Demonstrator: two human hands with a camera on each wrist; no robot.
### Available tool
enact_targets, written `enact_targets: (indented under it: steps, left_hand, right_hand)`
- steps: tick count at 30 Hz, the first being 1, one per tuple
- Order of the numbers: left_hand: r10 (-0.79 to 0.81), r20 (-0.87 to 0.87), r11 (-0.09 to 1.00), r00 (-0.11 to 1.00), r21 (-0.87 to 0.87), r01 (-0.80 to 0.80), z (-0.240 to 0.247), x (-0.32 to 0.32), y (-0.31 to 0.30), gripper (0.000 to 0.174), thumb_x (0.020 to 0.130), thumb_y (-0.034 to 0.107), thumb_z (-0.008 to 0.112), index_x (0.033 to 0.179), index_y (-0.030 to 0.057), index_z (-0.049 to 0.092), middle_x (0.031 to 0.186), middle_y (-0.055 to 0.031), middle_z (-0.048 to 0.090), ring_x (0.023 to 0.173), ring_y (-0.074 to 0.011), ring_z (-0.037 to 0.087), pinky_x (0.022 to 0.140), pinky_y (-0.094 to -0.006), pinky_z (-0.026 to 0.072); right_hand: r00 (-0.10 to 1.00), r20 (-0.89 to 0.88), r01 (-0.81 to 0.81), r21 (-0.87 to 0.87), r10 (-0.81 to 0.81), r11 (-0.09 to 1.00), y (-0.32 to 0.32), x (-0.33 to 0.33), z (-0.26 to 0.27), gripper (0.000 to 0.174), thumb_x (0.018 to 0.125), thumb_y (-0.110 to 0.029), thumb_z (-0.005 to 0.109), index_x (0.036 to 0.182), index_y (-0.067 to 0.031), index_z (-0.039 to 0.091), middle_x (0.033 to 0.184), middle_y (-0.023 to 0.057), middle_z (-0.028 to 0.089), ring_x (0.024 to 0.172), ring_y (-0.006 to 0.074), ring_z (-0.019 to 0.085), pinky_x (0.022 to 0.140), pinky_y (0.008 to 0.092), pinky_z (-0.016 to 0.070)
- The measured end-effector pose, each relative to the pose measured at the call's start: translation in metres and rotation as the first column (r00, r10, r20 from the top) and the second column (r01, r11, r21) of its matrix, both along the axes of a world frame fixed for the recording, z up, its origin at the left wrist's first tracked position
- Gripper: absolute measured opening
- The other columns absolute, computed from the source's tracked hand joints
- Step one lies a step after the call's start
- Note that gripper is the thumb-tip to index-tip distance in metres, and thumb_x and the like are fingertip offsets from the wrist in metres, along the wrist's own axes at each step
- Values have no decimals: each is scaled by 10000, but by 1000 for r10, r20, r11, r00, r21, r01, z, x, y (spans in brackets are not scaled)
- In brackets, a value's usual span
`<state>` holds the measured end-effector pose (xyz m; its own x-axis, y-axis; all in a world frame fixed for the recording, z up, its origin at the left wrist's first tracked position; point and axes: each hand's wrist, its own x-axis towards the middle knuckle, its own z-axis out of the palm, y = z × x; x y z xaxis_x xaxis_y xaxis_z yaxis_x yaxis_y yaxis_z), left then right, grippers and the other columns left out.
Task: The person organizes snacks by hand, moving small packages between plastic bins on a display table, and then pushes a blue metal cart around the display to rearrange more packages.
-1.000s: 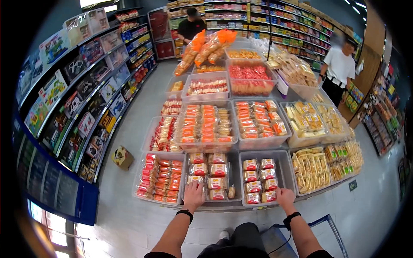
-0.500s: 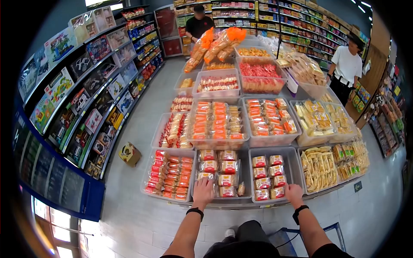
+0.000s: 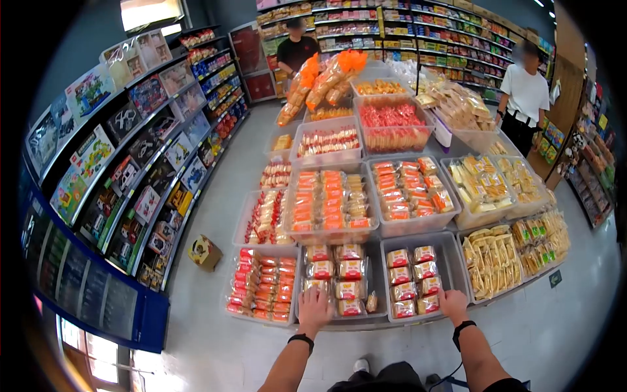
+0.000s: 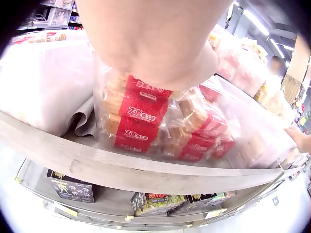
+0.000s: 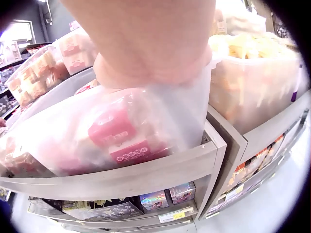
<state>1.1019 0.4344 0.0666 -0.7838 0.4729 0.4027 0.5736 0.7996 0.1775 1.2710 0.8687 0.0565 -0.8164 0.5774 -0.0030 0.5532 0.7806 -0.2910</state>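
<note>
In the head view my left hand (image 3: 315, 308) lies over the front left of a clear plastic bin (image 3: 379, 287), its fingers reaching onto packaged bread (image 3: 350, 289) with red labels. From the left wrist, these stacked packs (image 4: 141, 116) show right under the hand. My right hand (image 3: 452, 304) is at the front right corner of the neighbouring bin (image 3: 450, 261), close beside its packs (image 3: 428, 285). The right wrist view has the hand over the bin's translucent front wall (image 5: 73, 131), the fingers hidden behind the wrist. A small lone pack (image 3: 371, 302) stands inside the left-hand bin.
More bins of wrapped snacks (image 3: 330, 202) rise in tiers behind. A bin of red and orange packs (image 3: 264, 287) is on the left, stick-like snacks (image 3: 491, 261) on the right. A cardboard box (image 3: 204, 253) sits on the aisle floor. Two people (image 3: 524, 91) stand farther back.
The head view has shifted, so the whole display slides to the right and then lower in the picture. Both hands keep nearly the same places on the bins.
</note>
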Motion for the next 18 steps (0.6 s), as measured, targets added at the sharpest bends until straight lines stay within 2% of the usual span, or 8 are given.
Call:
enact_targets:
  steps: [3,6,7,11,14,15,17,18]
  left_hand:
    - [-11,28,1000,1000,-27,12,-5,1,1,445,804,319,607,1159,51,583,1241,-165,540,1198,-344,486,1043,-529,322]
    - [10,148,994,989,-106,6,11,3,5,449,782,296,618,1160,57,583,1257,-167,533,1215,-340,473,1041,-524,324]
    - [-25,77,997,997,-68,30,7,2,2,446,757,256,620,1154,56,582,1236,-162,537,1211,-338,475,1031,-521,330]
    - [-47,-6,996,999,-75,47,2,-1,0,402,753,234,613,1126,84,600,1168,-139,550,1186,-335,492,1015,-515,339]
    - [-42,29,998,999,-41,43,3,-2,0,347,766,245,622,1082,101,618,1146,-128,564,1158,-333,507,1015,-518,335]
    - [-41,32,999,999,-30,42,10,-3,2,316,781,245,625,1064,104,623,1122,-120,573,1128,-331,520,997,-523,348]
    - [-21,56,999,998,-49,24,14,3,-4,300,793,259,641,1051,107,633,1072,-114,590,1048,-329,549,924,-531,392]
    - [-20,70,998,997,-61,25,0,1,-7,314,790,274,655,1057,109,638,1046,-116,598,997,-327,566,868,-533,424]
  right_hand:
    - [1000,1,0,-1,0,1000,-2,3,6,539,961,-465,492,723,-52,743,715,201,683,725,440,665,689,532,532]
    - [1000,0,-10,-33,10,999,-3,5,9,537,960,-462,488,721,-57,746,711,198,683,719,432,668,681,529,529]
    - [1000,5,-17,-24,17,1000,-2,1,9,540,962,-463,484,718,-58,745,707,197,683,714,430,668,679,528,529]
    - [1000,4,-4,-4,4,1000,-4,5,16,567,966,-477,484,680,-57,736,668,192,671,679,425,663,669,523,525]
    - [1000,-2,-6,-16,6,1000,-6,7,15,582,969,-483,483,653,-57,724,655,194,665,665,424,659,659,523,524]
    - [1000,-5,-4,-14,4,1000,-3,6,13,585,969,-483,481,647,-57,721,656,195,665,664,424,659,656,523,524]
    - [1000,10,-23,-143,25,989,-2,6,13,564,980,-480,457,705,-76,739,676,192,673,671,427,662,659,522,528]
    - [987,136,-68,-130,86,989,5,8,-4,542,988,-490,427,790,-101,750,735,192,691,694,428,669,671,518,535]
